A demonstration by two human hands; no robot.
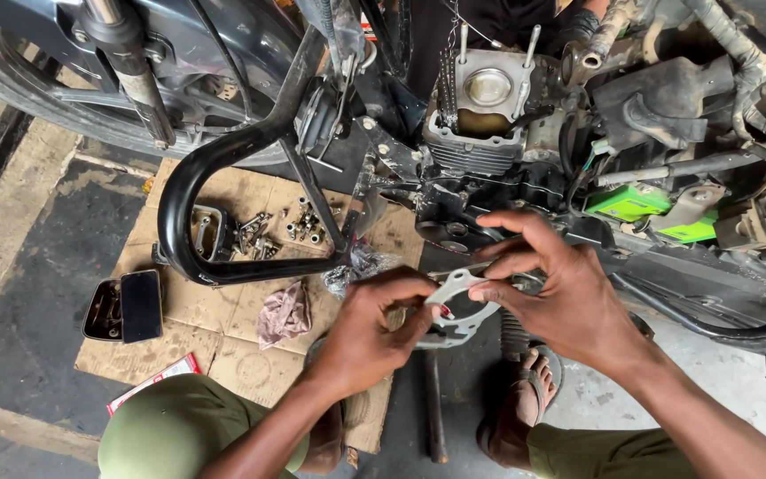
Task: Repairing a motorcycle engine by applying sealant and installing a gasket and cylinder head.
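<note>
Both my hands hold a thin grey gasket (458,286) with a large round hole, low in front of a stripped motorcycle engine. My left hand (374,324) pinches its left edge between thumb and fingers. My right hand (547,288) grips its right edge with fingertips. Above them stands the open engine cylinder (487,106), piston top showing, with long studs sticking up and a cam chain beside it.
A black crash guard bar (190,191) loops over a cardboard sheet (223,306) holding several bolts and parts (268,232), a rag (284,312), a phone (141,304). A green battery (631,202) sits right. My sandalled foot (525,404) rests below.
</note>
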